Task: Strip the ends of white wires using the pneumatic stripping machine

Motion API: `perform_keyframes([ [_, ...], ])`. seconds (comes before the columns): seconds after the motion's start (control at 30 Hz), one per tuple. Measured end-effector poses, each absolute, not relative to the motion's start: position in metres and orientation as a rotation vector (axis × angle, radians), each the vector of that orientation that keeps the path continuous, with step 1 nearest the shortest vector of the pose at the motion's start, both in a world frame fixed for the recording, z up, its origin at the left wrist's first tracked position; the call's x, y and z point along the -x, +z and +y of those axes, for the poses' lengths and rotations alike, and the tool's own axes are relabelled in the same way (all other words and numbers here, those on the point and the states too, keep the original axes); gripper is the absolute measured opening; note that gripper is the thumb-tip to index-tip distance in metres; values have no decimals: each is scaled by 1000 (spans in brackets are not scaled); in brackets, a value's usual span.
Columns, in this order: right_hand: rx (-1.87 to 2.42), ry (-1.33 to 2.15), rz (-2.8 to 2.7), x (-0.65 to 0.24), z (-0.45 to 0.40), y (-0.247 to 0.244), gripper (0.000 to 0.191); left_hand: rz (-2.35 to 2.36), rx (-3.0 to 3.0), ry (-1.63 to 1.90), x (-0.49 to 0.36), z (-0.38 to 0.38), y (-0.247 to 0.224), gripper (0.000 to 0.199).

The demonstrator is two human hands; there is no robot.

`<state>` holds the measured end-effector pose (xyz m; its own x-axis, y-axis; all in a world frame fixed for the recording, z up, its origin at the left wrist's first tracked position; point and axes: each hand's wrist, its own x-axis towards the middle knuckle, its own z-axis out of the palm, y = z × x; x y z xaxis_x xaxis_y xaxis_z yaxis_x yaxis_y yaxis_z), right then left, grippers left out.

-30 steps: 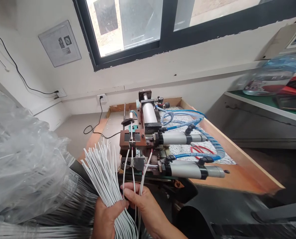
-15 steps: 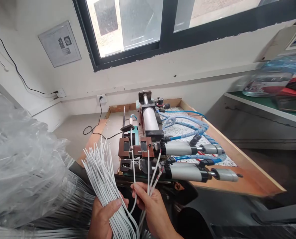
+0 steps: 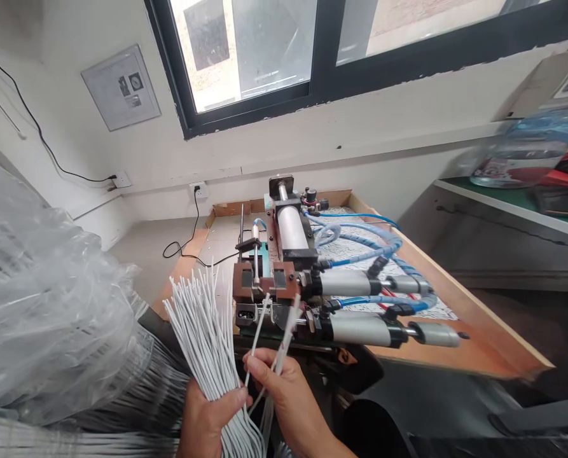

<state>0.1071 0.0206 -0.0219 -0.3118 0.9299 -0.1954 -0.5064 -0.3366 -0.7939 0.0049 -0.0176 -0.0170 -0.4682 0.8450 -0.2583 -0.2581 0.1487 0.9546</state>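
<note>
1. While my left hand wraps around the bundle of white wires, thumb across it, my right hand has thumb and index fingers pinched on a single wire.
2. Single wire: stands up from the pinch, tip near the machine's brown blocks; can't tell if touching.
3. Loose wires: a few, beside the single wire, held in my right hand, tops blurred.
4. Bundle: upright, fanned at the top, left of the machine, just off the near edge of the surface. Machine sits at that near edge; silver cylinders point right, blue hoses behind.
5. Handling, my judgement: pinch close enough to the tip that it won't bend, keep it straight to the blocks, hold the loose wires aside, fingers clear of moving parts, bundle grip firm but not crushing.
</note>
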Motion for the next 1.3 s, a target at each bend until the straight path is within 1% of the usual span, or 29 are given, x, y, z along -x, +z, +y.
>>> perform_keyframes([
  [0.1, 897, 1717, -798, -111, 19, -23, 26, 1453, -676, 1467, -1, -18, -19, 17],
  [0.17, 940, 1707, -770, -114, 21, -23, 28, 1448, -660, 1449, 1, -18, -20, 17],
  [0.3, 944, 1804, -624, -114, 30, -20, 27, 1425, -524, 1491, 0, -18, -18, 23],
  [0.4, 931, 1842, -579, -112, 35, -17, 30, 1418, -521, 1503, -3, -16, -15, 24],
  [0.63, 797, 1943, -720, -107, 28, -11, 26, 1442, -701, 1492, -2, -16, -19, 23],
  [0.83, 901, 1737, -738, -106, 21, -20, 26, 1426, -720, 1475, 0, -18, -23, 18],
  [0.97, 916, 1761, -728, -109, 22, -26, 27, 1399, -597, 1493, 1, -17, -21, 18],
  [1.07, 910, 1759, -742, -111, 25, -29, 26, 1413, -501, 1522, 3, -15, -20, 23],
  [1.13, 890, 1746, -682, -111, 27, -28, 25, 1426, -470, 1534, 4, -14, -19, 27],
  [1.3, 844, 1749, -355, -107, 37, -21, 25, 1384, -452, 1573, 2, -9, -13, 29],
])
